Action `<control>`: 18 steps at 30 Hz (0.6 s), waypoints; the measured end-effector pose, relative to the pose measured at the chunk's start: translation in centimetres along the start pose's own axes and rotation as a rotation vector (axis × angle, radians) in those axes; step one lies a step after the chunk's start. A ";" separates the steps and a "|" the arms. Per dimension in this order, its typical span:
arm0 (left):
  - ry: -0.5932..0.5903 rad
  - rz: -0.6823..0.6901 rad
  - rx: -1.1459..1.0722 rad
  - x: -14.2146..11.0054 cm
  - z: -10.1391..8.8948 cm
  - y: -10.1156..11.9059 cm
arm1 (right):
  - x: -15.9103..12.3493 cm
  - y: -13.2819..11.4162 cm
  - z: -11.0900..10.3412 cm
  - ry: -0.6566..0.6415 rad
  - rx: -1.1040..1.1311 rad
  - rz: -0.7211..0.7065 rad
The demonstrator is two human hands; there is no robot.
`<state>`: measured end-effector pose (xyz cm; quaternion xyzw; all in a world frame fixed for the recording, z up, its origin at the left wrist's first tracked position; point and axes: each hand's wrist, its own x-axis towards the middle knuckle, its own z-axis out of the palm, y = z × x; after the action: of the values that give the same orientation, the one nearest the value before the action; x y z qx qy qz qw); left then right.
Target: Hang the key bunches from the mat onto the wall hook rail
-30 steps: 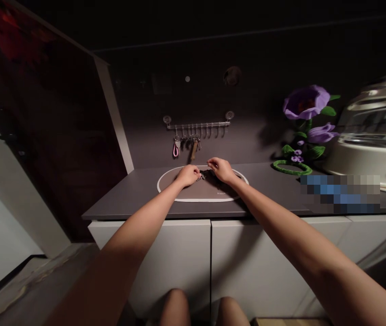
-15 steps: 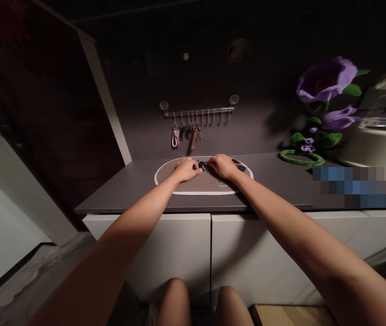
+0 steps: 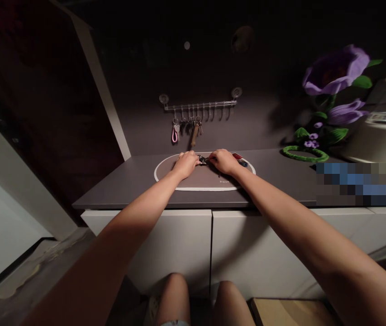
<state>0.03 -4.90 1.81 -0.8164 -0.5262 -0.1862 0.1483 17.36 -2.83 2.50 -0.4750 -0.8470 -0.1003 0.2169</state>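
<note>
Over the oval mat [image 3: 196,183], brown with a white rim, my two hands meet at a small dark, shiny bunch of keys [image 3: 202,160]. My left hand [image 3: 186,164] has its fingers curled against the left side of the bunch. From the right, my right hand [image 3: 223,161] pinches the other side with bent fingers. The keys are small, and fingers partly cover them. Just beyond my right wrist lies a small red and dark item [image 3: 240,160] on the mat, its kind unclear.
A clear hook rail [image 3: 201,106] on the wall carries several keys, a pink loop [image 3: 174,133] and a brown tag [image 3: 195,134]. Purple artificial flowers [image 3: 337,74] with a green ring base [image 3: 304,155] stand right on the grey counter [image 3: 111,183]. White cabinet doors [image 3: 170,244] are below.
The view has tilted slightly, so the counter sits a little higher. Both hands stay at the keys, with the left fingers shifted slightly around them.
</note>
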 end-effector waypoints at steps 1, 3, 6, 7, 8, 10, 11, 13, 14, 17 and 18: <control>0.006 -0.006 0.004 0.0 0.0 0.0 | 0.0 0.0 0.0 -0.003 -0.003 0.000; 0.022 -0.015 0.009 -0.1 -0.1 0.0 | 0.0 -0.1 -0.1 -0.014 -0.006 0.001; 0.046 -0.033 0.002 -0.1 -0.3 0.1 | 0.1 -0.1 -0.2 -0.030 -0.008 0.003; 0.054 -0.045 -0.004 -0.1 -0.3 0.2 | 0.1 -0.1 -0.2 -0.032 -0.009 0.004; 0.064 -0.059 -0.015 -0.1 -0.3 0.2 | 0.1 0.0 -0.1 -0.032 -0.010 0.005; 0.092 -0.086 -0.046 -0.1 -0.4 0.2 | 0.2 0.0 0.0 -0.028 -0.005 0.002; 0.108 -0.099 -0.066 -0.1 -0.4 0.2 | 0.2 0.0 0.0 -0.023 -0.001 -0.002; 0.141 -0.121 -0.114 0.0 -0.4 0.2 | 0.2 -0.1 0.0 -0.013 0.013 -0.010; 0.154 -0.132 -0.142 0.0 -0.4 0.1 | 0.2 -0.2 -0.1 -0.008 0.022 -0.012; 0.192 -0.158 -0.245 0.1 -0.3 0.0 | 0.1 -0.6 -0.5 -0.003 0.065 -0.018; 0.208 -0.165 -0.281 0.2 -0.3 0.0 | 0.1 -0.8 -0.6 -0.001 0.088 -0.023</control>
<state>0.02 -4.89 2.16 -0.7594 -0.5422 -0.3527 0.0704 16.85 -3.42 3.13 -0.4551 -0.8561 -0.0655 0.2361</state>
